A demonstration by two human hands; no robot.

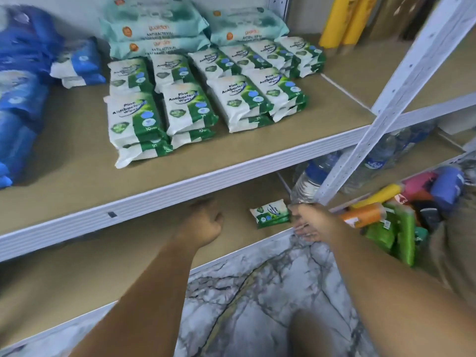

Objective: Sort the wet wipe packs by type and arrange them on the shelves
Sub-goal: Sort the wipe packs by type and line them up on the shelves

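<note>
A small green-and-white wipe pack (270, 213) lies alone on the lower shelf (144, 256). My right hand (315, 222) is at its right end, thumb and fingertips apart and just touching the pack's edge. My left hand (206, 224) hangs curled in a loose fist under the upper shelf's front rail, holding nothing. On the upper shelf (77, 161) stand rows of stacked green-and-white pine wipe packs (185, 106). Teal antibacterial packs (154, 24) are stacked behind them, and blue packs (20, 99) fill the left side.
A white slanted shelf post (401, 81) crosses the right side. Water bottles (311, 176) lie on the lower shelf behind my right hand. A pile of coloured rolls and green packs (394, 222) sits at the right. Yellow rolls (345, 19) stand at the back. Marble floor (257, 305) lies below.
</note>
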